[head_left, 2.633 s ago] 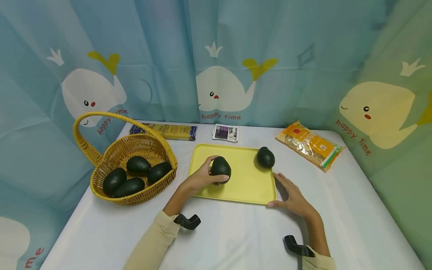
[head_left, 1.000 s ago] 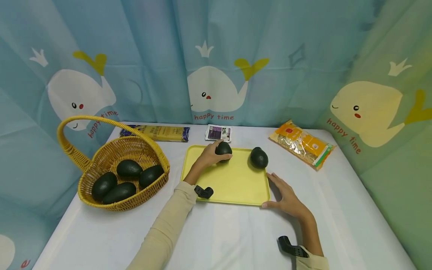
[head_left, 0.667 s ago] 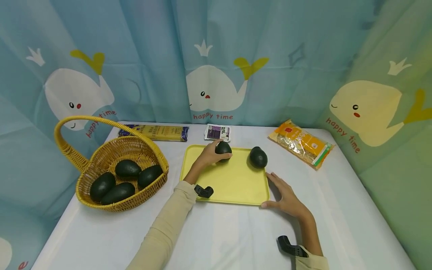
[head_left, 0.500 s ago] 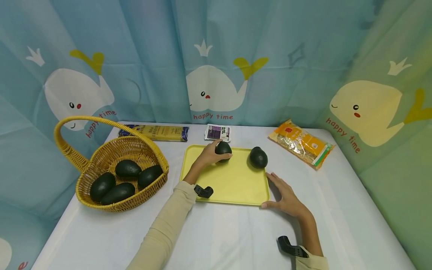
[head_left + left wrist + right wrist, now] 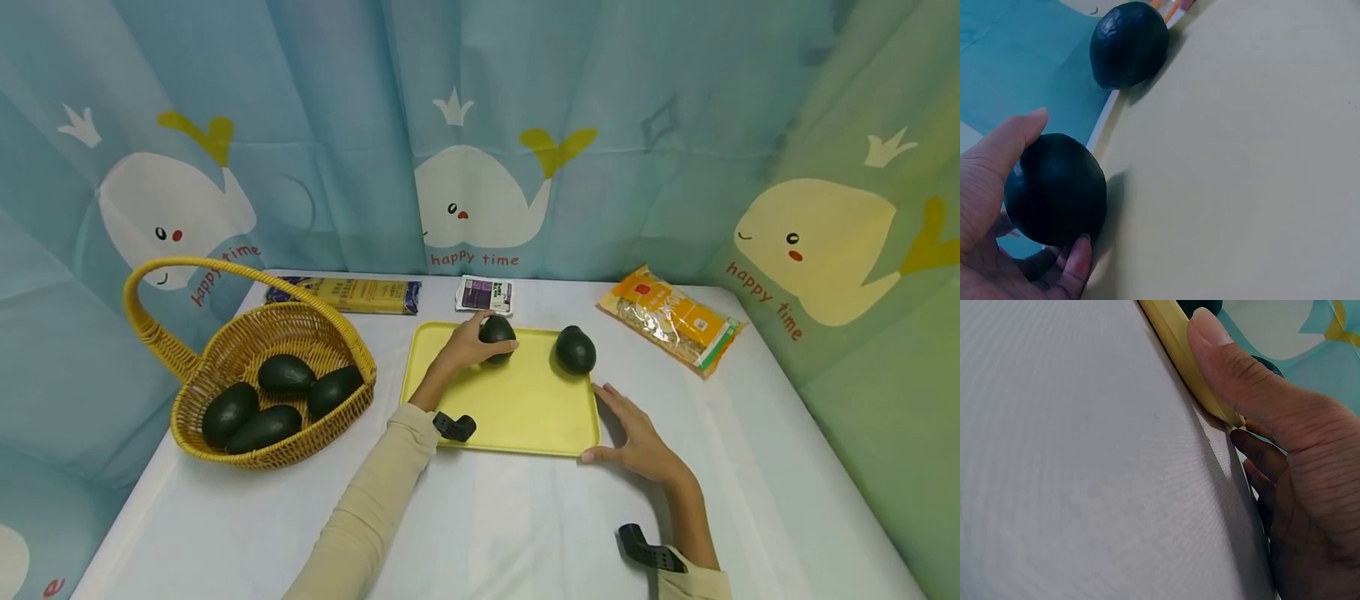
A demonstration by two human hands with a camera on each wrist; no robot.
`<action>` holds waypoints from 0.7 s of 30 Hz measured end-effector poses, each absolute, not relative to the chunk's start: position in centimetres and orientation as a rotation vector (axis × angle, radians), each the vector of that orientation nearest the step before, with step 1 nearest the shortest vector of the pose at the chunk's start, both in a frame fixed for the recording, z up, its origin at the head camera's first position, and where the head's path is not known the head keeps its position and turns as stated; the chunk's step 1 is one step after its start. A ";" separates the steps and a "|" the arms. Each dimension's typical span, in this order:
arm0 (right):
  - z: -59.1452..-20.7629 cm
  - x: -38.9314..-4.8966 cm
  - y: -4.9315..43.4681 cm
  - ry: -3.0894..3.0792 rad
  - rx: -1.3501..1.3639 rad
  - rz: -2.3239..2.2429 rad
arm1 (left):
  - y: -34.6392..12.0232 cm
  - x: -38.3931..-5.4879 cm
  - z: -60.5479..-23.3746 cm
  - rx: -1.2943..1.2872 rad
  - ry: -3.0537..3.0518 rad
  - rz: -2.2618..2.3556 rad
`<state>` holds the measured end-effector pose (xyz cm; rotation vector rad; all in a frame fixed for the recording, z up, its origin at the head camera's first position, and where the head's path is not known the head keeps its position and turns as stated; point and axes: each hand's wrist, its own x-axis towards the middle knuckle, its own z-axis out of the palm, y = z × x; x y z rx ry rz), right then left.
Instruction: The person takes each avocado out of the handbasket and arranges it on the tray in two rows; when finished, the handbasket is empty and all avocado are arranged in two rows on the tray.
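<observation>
My left hand [image 5: 463, 346] grips a dark green avocado [image 5: 497, 337] at the back left of the yellow tray [image 5: 525, 417]. In the left wrist view, the thumb lies over one side of this avocado [image 5: 1057, 190] and fingertips touch the other. A second avocado [image 5: 575, 350] sits at the tray's back right corner, apart from the first. At the near right corner, my right hand [image 5: 636, 437] rests with spread fingers along the tray's side. The right wrist view shows its thumb [image 5: 1229, 362] against the tray's rim [image 5: 1179, 344]; the other fingers are partly hidden.
A wicker basket [image 5: 187, 425] with a tall handle stands left of the tray and holds several avocados [image 5: 264, 429]. Behind lie a yellow and blue packet [image 5: 360, 295] and a small white and purple packet [image 5: 484, 295]. An orange bag [image 5: 671, 321] lies at the back right.
Since the earliest frame, my left hand has moved the avocado from the tray's left middle to its back left. Over the last second both hands stay almost still; the view has shifted slightly.
</observation>
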<state>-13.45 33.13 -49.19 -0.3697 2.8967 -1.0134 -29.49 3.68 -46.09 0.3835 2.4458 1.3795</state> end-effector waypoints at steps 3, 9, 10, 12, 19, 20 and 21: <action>-49.1 -13.5 33.1 2.896 -0.366 -1.017 | 3.6 -29.5 -46.0 0.377 2.450 1.377; -49.1 -13.5 33.0 2.890 -0.354 -1.003 | 3.3 -29.4 -46.0 0.370 2.461 1.373; -49.1 -13.5 33.0 2.890 -0.353 -1.000 | 3.3 -29.4 -46.0 0.370 2.466 1.372; -49.1 -13.5 33.1 2.890 -0.348 -0.994 | 3.4 -29.4 -46.0 0.368 2.482 1.368; -49.2 -13.6 33.3 2.882 -0.349 -0.999 | 4.1 -29.1 -46.1 0.325 2.533 1.381; -49.2 -13.6 33.3 2.882 -0.350 -0.999 | 4.2 -29.1 -46.1 0.322 2.532 1.390; -49.2 -13.6 33.3 2.882 -0.350 -1.001 | 4.3 -29.0 -46.2 0.321 2.530 1.402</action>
